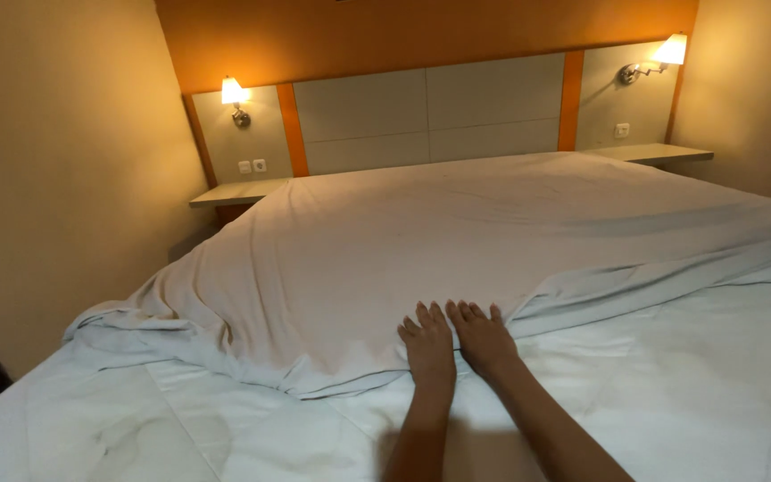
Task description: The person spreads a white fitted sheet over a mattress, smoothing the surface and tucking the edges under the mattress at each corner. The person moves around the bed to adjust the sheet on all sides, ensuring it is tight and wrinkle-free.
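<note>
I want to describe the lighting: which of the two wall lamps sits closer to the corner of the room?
The right wall lamp, on a swing arm beside the right-hand wall. The left wall lamp hangs lower, above the left shelf.

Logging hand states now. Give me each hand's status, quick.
Left hand: open, palm flat on the white sheet, holding nothing.
Right hand: open, flat on the sheet's edge beside it, holding nothing.

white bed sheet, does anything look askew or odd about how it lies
Yes. The white fabric bed sheet covers only the far part of the quilted white mattress. Its near edge runs crooked and bunches into folds at the left side. Both hands, the left and the right, lie flat on that edge.
</note>
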